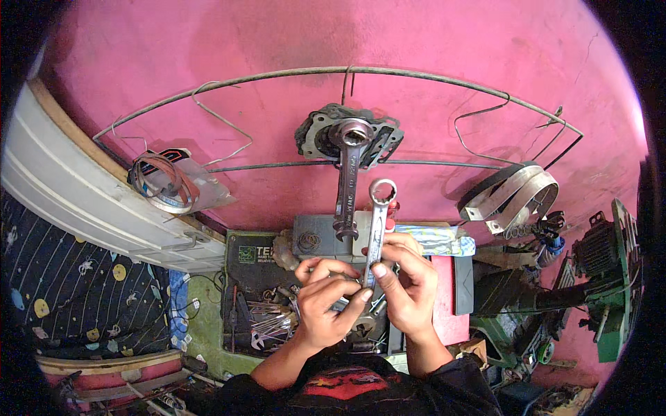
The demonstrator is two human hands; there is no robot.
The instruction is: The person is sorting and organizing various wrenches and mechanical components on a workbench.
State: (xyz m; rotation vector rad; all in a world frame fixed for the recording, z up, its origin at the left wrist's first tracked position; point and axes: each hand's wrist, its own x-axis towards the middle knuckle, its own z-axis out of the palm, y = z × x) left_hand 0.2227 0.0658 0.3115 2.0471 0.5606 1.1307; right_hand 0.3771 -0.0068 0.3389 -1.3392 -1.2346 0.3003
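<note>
A silver wrench (378,225) stands nearly upright in front of me, its ring end on top. My right hand (411,288) grips its lower shank between thumb and fingers. Curled fingers and thumb of my left hand (326,298) close at the wrench's bottom end, which they hide. Just beyond, a bundle of larger ring wrenches (349,180) hangs against the pink wall. Behind these wrenches hang dark and metallic gaskets (319,135).
A curved metal rod rack (277,75) spans the wall, with belts in plastic (166,180) at left and metal bands (517,194) at right. Below lie an open toolbox (246,253) and loose tools (267,320). A green machine (614,305) stands at right, a patterned cloth (83,291) at left.
</note>
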